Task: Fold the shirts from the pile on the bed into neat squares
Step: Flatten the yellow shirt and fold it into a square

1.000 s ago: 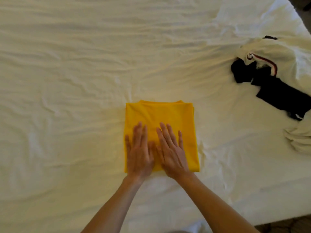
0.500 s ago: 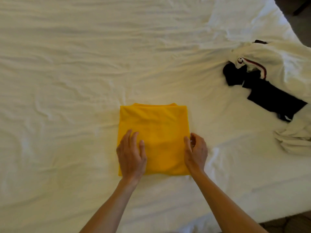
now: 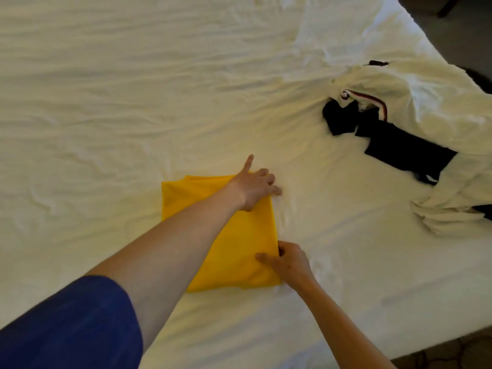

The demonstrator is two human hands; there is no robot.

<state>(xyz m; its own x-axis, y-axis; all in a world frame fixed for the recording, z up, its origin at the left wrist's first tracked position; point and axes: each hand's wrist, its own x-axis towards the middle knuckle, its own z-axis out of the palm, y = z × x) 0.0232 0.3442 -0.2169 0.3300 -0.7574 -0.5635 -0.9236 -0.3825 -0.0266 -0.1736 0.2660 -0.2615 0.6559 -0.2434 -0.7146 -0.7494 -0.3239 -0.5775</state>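
A yellow shirt (image 3: 239, 257), folded into a rectangle, lies flat on the white bed (image 3: 133, 102). My left hand (image 3: 255, 189) reaches across it to its far right corner, fingers curled over the edge and index finger stretched out. My right hand (image 3: 288, 262) pinches the right edge near the front corner, thumb on top. To the right lies the pile: a crumpled white shirt (image 3: 431, 107) with a striped collar over a black shirt (image 3: 404, 150).
The bed's front edge (image 3: 399, 344) runs along the bottom right, with dark floor (image 3: 458, 355) beyond it. The sheet is wrinkled all over. The pile reaches the right border of the view.
Both hands left the middle of the shirt. My left hand crossed to the far right corner, and my right hand took the right edge near the front. The view shifted left.
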